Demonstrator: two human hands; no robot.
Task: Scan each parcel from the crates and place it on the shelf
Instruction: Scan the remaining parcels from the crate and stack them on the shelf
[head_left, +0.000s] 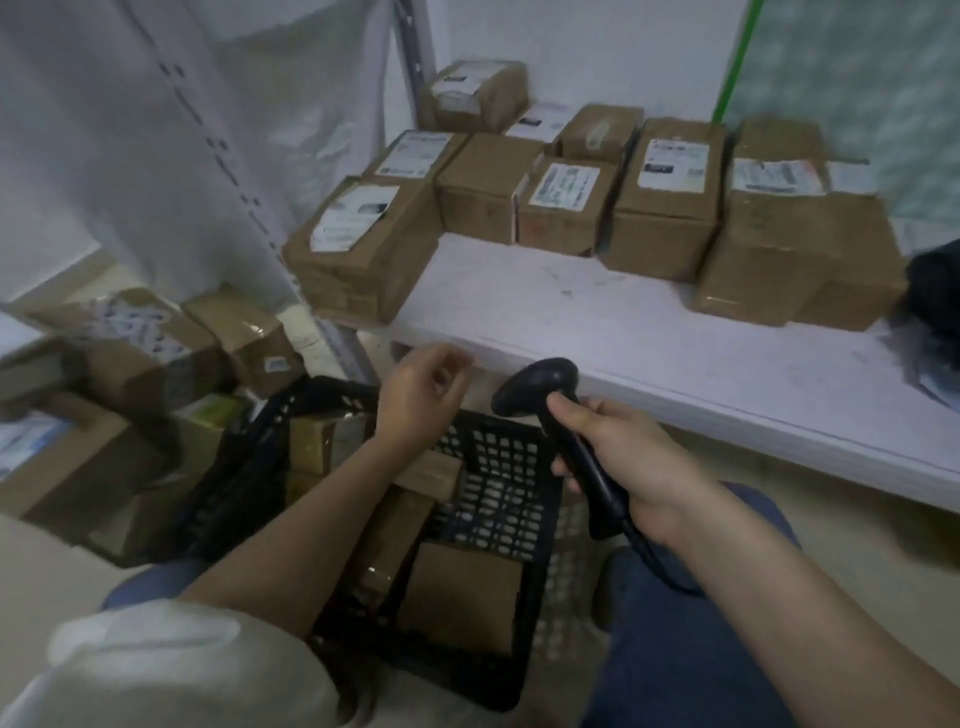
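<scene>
Left hand (423, 395) hangs loose and empty right above the crate's parcels (462, 592), nearer than the right hand (618, 457) gripping the scanner (550, 395).

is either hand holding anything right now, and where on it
The right hand grips the black barcode scanner by its handle, fingers wrapped round it, head pointing toward the shelf. The left hand holds nothing; it hovers loosely curled above the black crate.
</scene>
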